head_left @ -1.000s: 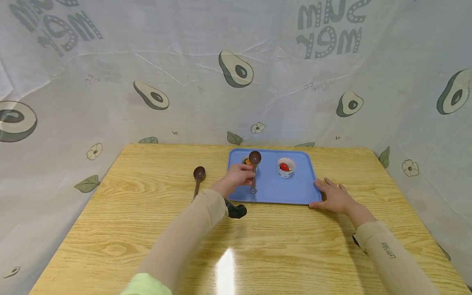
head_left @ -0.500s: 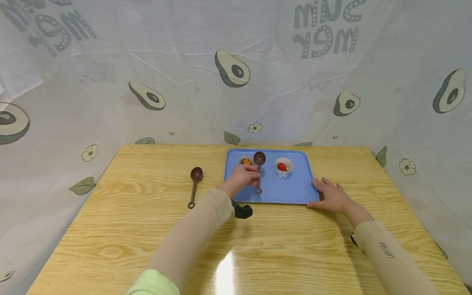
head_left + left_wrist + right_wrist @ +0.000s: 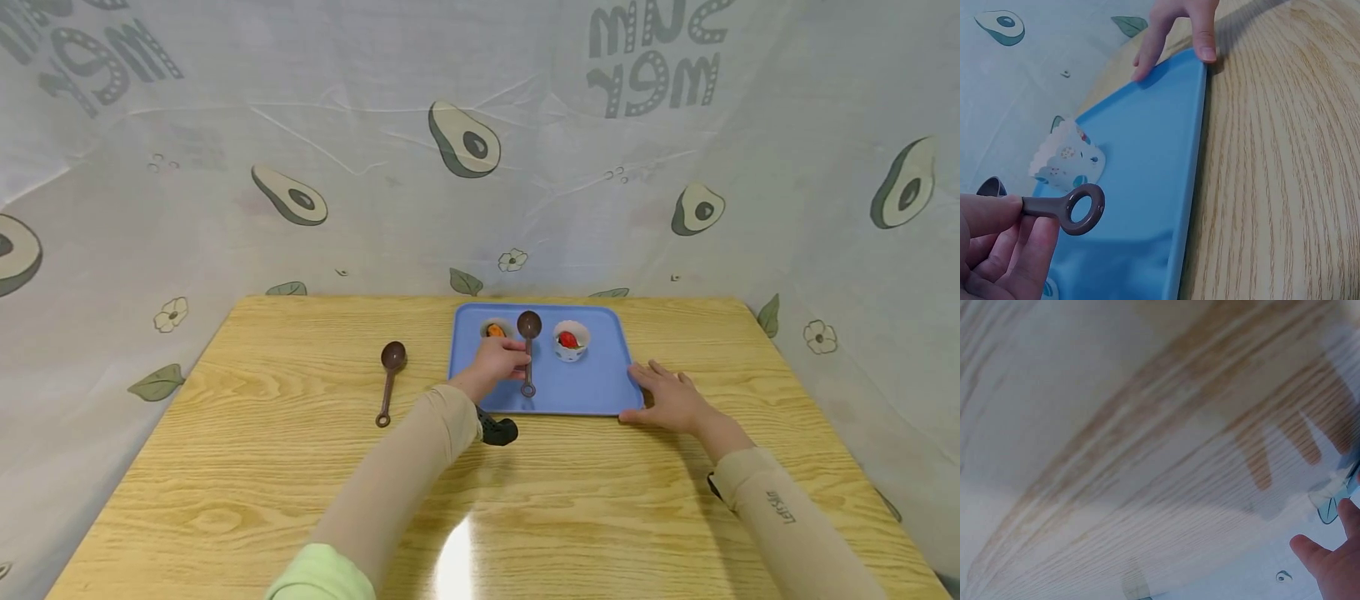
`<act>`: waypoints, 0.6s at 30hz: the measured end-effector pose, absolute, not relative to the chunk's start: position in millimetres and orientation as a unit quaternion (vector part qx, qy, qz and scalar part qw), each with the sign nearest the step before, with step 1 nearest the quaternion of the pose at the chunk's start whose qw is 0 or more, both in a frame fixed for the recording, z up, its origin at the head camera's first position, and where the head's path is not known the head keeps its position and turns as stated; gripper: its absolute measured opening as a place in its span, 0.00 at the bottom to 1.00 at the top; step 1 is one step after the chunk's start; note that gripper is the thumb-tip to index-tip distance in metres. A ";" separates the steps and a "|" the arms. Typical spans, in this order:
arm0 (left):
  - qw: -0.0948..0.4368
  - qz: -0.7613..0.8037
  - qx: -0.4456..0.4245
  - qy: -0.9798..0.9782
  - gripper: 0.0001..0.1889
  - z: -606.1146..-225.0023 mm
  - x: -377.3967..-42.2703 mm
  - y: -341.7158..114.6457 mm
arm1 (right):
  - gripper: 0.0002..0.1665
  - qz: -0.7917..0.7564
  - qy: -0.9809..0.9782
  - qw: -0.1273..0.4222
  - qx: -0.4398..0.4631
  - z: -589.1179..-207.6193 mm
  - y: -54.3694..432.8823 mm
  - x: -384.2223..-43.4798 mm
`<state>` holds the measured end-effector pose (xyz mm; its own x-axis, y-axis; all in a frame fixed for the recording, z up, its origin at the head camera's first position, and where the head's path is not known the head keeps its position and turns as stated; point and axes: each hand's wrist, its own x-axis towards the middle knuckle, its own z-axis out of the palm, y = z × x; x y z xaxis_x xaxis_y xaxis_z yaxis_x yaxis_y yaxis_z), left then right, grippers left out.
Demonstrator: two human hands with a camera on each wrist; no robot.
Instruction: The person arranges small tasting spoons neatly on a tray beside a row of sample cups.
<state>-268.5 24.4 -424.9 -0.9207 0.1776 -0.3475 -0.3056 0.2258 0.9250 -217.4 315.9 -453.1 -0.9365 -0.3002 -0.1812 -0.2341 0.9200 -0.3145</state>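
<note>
My left hand (image 3: 495, 362) pinches a brown spoon (image 3: 529, 327) by its handle between thumb and fingers, above the blue tray (image 3: 585, 392). The spoon's bowl points to the back, and its ringed handle end (image 3: 1088, 212) toward the front. On the tray a paper cup (image 3: 572, 350) with a red piece inside stands right of the spoon. A second cup holding an orange piece (image 3: 496, 331) is partly hidden behind the left hand. At the tray's front right corner my right hand (image 3: 671, 402) touches the edges, fingers spread.
Another brown spoon (image 3: 388, 379) lies on the wooden table (image 3: 247, 467), left of the tray. Behind the table hangs a pale cloth (image 3: 375, 225) printed with avocados. The right wrist view mostly shows blurred wood grain.
The left hand has carried the spoon rightward over the tray, uncovering more of the left cup. The right hand stays at the tray's corner. The head view has shifted slightly.
</note>
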 end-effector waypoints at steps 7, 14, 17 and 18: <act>0.191 0.614 -0.037 0.765 0.15 -424.1 -267.0 28.3 | 0.58 -0.139 0.975 0.104 -0.140 -454.9 316.0 -218.6; 0.192 0.604 -0.041 0.772 0.14 -430.7 -267.1 32.5 | 0.58 -0.141 0.975 0.100 -0.138 -453.8 315.0 -217.0; 0.188 0.606 -0.046 0.772 0.14 -435.6 -268.0 35.0 | 0.58 -0.143 0.975 0.100 -0.139 -453.3 314.9 -216.3; 0.186 0.607 -0.048 0.771 0.14 -437.0 -268.2 35.8 | 0.58 -0.143 0.975 0.099 -0.139 -453.1 314.9 -216.2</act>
